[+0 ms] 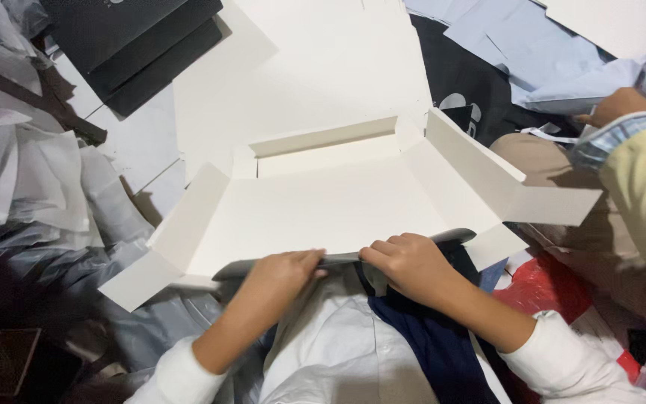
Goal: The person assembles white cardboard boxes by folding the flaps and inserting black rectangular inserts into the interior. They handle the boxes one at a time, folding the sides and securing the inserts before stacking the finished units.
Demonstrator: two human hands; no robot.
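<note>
White box point(338, 206), a flat unfolded carton, lies open in the middle of the view, on top of a larger white sheet point(323, 67). Its side flaps stand up at a slant on the left and right, and a low folded wall runs along the far edge. The near edge is under both hands, where a thin grey strip point(342, 259) runs along it.

At the far left sits crumpled white tissue paper point(9, 172), with grey plastic bags point(76, 262) below it. At the top left lies a stack of flat black boxes point(143, 45), rectangular, overlapping each other.

The left hand point(282, 273) rests on the near edge of the box, fingers together and curled down, pinching the grey strip against the carton. The right hand point(409, 265) is just beside it, fingers bent and clamped on the same edge and strip. Below the hands lie a white shirt point(330, 344) and a dark blue cloth point(435, 344).

Right of the box, a black bag point(461, 90) with a white round mark lies under pale blue sheets point(532, 52). A red package point(547, 288) shows at the lower right. At the right edge, another person's hand point(618, 105), in a yellow sleeve with a checked cuff, reaches over the blue sheets.
</note>
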